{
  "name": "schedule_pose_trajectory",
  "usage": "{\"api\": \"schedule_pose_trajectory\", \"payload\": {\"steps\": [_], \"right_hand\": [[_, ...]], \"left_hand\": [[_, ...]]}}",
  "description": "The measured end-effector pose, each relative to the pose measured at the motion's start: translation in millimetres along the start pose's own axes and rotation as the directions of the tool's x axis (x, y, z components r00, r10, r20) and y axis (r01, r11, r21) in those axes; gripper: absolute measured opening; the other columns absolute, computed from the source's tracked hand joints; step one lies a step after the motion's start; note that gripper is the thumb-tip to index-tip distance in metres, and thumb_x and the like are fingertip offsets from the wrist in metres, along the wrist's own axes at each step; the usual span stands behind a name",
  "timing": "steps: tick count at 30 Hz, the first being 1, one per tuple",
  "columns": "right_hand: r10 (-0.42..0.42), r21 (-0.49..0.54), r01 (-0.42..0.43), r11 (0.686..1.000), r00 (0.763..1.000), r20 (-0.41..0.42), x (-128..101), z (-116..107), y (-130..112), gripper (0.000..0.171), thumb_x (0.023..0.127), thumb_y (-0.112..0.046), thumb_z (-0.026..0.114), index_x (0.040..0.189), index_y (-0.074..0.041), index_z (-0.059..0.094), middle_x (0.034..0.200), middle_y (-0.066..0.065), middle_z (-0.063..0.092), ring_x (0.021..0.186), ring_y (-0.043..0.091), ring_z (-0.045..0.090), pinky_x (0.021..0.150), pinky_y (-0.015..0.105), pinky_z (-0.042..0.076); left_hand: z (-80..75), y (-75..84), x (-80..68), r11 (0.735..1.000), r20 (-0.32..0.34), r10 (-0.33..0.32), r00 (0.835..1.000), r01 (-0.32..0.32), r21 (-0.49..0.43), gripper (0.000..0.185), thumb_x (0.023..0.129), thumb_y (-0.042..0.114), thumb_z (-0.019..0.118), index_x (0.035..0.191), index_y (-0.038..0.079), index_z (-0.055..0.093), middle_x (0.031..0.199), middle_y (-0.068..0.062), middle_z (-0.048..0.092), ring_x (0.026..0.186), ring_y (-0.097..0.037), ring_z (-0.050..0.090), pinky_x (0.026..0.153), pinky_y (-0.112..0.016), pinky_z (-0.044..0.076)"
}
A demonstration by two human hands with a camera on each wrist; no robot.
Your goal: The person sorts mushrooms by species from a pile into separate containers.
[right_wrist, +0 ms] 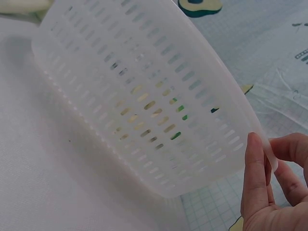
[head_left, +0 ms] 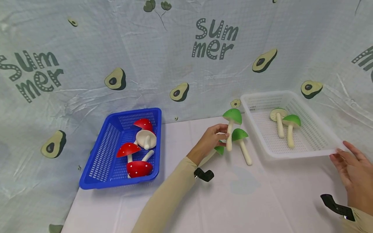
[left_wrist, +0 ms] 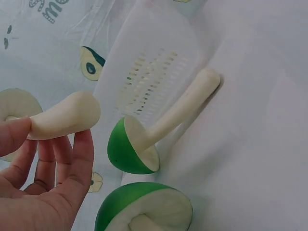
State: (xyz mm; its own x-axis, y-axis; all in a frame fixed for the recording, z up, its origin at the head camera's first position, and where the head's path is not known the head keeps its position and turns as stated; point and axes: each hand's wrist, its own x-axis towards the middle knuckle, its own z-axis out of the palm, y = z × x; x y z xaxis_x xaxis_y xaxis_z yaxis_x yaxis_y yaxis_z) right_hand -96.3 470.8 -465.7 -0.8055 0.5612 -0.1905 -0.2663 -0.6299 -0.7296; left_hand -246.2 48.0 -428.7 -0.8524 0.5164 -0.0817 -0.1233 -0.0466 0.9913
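In the head view my left hand [head_left: 212, 139] grips the pale stem of a green-capped toy mushroom [head_left: 232, 116], lifted upright with its cap on top. Two more green mushrooms lie on the table around it: one [head_left: 244, 150] just to the right, the other [head_left: 219, 149] partly hidden behind the hand. My right hand [head_left: 354, 165] pinches the near right corner of the white basket [head_left: 314, 152] between thumb and fingers. Inside that basket lie two green mushrooms [head_left: 292, 122], one showing its pale underside. The right wrist view shows the fingers [right_wrist: 255, 168] on the basket's rim.
A blue basket [head_left: 99, 165] stands on the left with several red, white-spotted mushrooms [head_left: 139, 169] in it. A cloth printed with avocados and lettering hangs behind the white-covered table [head_left: 227, 207].
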Motion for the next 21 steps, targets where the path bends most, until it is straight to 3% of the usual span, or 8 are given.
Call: {"api": "schedule_pose_trajectory", "payload": {"steps": [11,21], "right_hand": [[0.011,0.008,-0.011,1.000,1.000,-0.024,2,3,-3,0.046,0.091,0.012,0.066,0.127,-0.016,0.070,0.093,0.004,0.070,0.067,0.021,0.070,0.060,0.030,0.062],[0.024,-0.003,-0.024,1.000,1.000,-0.006,1,1,-4,0.046,0.091,0.013,0.066,0.126,-0.016,0.070,0.088,0.006,0.068,0.066,0.022,0.068,0.061,0.030,0.063]], "left_hand": [[17.9,8.2,27.9,0.981,-0.023,-0.078,0.997,0.073,-0.178,0.038,0.098,0.000,0.062,0.136,0.006,0.060,0.104,-0.004,0.063,0.088,-0.018,0.064,0.071,-0.034,0.060],[40.1,13.7,48.7,0.971,-0.018,-0.113,0.993,0.107,-0.212,0.036,0.098,0.003,0.064,0.134,0.006,0.061,0.105,-0.002,0.065,0.088,-0.019,0.065,0.078,-0.039,0.061]]}}
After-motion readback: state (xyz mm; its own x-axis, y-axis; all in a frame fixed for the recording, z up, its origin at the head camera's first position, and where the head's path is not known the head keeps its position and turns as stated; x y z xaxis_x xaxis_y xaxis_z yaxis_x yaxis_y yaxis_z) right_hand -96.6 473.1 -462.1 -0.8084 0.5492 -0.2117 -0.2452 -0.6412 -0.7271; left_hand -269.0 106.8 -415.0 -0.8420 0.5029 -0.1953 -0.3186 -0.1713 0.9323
